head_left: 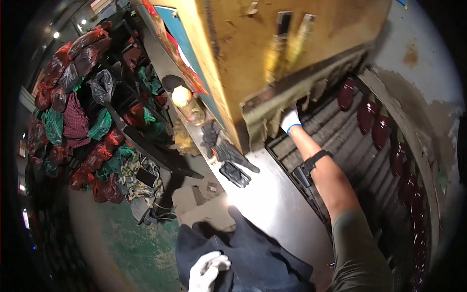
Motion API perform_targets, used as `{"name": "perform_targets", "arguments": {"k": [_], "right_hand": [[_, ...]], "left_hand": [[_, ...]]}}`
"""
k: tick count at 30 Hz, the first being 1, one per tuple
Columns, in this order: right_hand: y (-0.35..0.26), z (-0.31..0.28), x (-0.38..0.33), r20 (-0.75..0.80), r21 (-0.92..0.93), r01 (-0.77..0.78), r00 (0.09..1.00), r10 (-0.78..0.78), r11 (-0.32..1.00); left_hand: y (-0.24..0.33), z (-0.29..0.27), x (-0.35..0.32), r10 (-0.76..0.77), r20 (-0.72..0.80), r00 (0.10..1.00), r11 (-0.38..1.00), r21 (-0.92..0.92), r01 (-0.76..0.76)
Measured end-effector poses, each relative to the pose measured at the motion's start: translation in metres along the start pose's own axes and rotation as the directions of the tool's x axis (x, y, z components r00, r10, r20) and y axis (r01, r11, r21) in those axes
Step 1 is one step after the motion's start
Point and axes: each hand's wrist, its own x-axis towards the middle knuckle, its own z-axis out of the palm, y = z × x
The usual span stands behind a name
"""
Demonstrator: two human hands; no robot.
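The gloved right hand [290, 120] reaches under the yellow machine's edge [292, 90], its grip hidden, while the left hand [208, 269], fingers curled, clutches dark cloth [253, 258] by the steel surface [272, 194], seemingly mid-wipe.

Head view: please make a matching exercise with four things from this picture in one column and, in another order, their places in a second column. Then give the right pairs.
Things
1. right hand
2. left hand
3. plastic bottle
4. dark red pieces

Places
A. in a row along the right side of the slatted bed
B. at the lower edge, on dark cloth
C. standing left of the yellow machine housing
D. reaching under the lower edge of the yellow housing

Pairs: 1-D, 2-B, 3-C, 4-A
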Motion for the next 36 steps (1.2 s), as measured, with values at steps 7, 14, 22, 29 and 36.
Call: {"name": "perform_targets", "arguments": {"k": [7,14,22,29,36], "right_hand": [[-0.001,0.043,0.046,0.041,-0.200,0.001,0.999,0.007,0.980],[0.027,-0.019,-0.042,-0.166,0.148,0.216,0.967,-0.192,0.965],[-0.026,-0.146,-0.393,-0.012,0.319,0.741,0.626,-0.779,0.591],[0.018,-0.072,-0.316,-0.041,0.313,0.485,0.866,-0.499,0.816],[0.050,0.031,-0.010,-0.051,0.800,-0.007,0.996,0.079,0.600]], "left_hand": [[-0.016,-0.021,0.023,0.003,0.147,0.989,0.996,-0.084,0.009],[0.025,0.006,0.027,0.076,0.149,0.986,0.990,0.110,-0.092],[0.016,0.066,0.030,0.297,0.468,0.832,0.705,-0.695,0.139],[-0.028,0.010,-0.026,0.015,0.218,0.976,0.799,-0.590,0.120],[-0.041,-0.029,-0.033,0.276,0.027,0.961,0.960,-0.060,-0.274]]}}
